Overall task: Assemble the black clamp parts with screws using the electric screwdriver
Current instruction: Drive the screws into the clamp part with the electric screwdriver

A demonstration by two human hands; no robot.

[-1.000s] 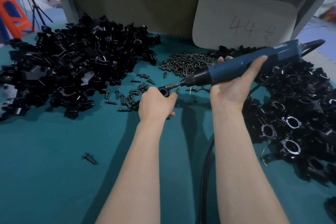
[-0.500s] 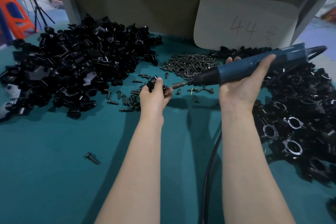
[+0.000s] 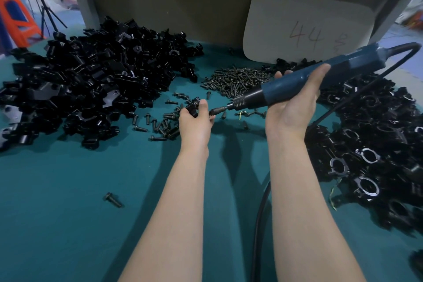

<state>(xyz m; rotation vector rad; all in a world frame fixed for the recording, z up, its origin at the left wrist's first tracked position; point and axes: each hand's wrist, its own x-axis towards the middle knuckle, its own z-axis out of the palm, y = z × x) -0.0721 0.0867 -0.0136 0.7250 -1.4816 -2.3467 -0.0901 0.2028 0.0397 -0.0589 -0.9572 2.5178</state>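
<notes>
On a teal counter (image 3: 68, 213), a heap of loose black angular clamp parts (image 3: 91, 80) lies at the left. In the centre, the left hand (image 3: 194, 121) curls its fingers round one small black clamp piece (image 3: 193, 105), over scattered dark screws (image 3: 164, 121). The piece looks rigid, light and glossy, likely slippery, so it is best pinched by its outer flanks with the screw hole kept clear. The right hand (image 3: 290, 107), palm up, wraps the barrel of a blue corded electric screwdriver (image 3: 297, 84), its bit just beside the left hand. Assembled ring-shaped black clamps (image 3: 366, 155) are piled at the right
</notes>
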